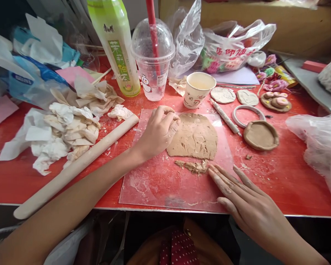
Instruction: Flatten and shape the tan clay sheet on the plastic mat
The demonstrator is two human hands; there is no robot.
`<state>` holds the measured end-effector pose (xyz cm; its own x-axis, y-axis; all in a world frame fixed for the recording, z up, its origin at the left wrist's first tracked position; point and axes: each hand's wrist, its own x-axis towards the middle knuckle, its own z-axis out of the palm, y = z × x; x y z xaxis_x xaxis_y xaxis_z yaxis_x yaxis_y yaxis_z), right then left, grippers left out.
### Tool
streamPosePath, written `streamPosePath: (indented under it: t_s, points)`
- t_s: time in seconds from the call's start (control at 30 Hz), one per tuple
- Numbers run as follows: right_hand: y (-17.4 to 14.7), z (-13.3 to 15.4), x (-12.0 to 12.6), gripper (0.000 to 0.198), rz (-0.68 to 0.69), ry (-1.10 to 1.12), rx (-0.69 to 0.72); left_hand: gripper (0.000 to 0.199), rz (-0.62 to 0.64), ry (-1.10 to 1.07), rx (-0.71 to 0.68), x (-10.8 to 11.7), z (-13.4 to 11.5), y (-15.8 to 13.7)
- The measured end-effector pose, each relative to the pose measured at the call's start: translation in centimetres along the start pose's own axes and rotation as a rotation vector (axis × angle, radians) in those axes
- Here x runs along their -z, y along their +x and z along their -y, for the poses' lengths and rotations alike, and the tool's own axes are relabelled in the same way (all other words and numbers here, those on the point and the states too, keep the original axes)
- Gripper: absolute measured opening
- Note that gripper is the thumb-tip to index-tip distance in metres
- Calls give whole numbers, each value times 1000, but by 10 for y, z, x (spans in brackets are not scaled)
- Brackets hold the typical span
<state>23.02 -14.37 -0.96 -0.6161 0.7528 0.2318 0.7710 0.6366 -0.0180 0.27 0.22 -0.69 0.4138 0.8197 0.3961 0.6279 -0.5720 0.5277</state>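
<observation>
A flattened slab of brown clay (196, 138) lies on a clear plastic sheet (151, 187), its surface marked with small dents and cracks. My left hand (162, 127) is over the slab's left edge with the fingers curled in; whatever they may hold is hidden. Below the slab's lower edge sits a strip of crumbly clay scraps (194, 166). The fingertips of my right hand (244, 195) reach the right end of those scraps, with the palm down and the fingers stretched out flat.
A rolling pin (77, 165) slants across the left side beside crumpled tissues (67, 129). Behind stand a bottle (117, 51), a plastic cup with straw (153, 70) and a paper cup (198, 90). At right are a clay-smeared pen-like tool (225, 117) and a round clay dish (261, 135).
</observation>
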Motion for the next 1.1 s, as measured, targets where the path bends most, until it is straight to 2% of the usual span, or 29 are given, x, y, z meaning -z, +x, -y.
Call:
streamPosePath:
  t_s: [0.27, 0.4, 0.5, 0.67, 0.87, 1.1]
  points:
    - [14, 14, -3, 61, -2, 23, 46, 21, 10, 17, 0, 0, 1, 0]
    - [4, 6, 3, 54, 44, 34, 20, 20, 12, 18, -7, 0, 0, -1]
    - [6, 0, 1, 56, 27, -4, -23, 20, 12, 23, -10, -1, 0, -1]
    - [15, 4, -1, 62, 22, 1, 9, 19, 9, 20, -15, -1, 1, -2]
    - [3, -3, 7, 57, 67, 39, 15, 18, 7, 14, -16, -1, 1, -1]
    - [11, 3, -1, 62, 7, 48, -19, 19, 2, 17, -10, -2, 0, -1]
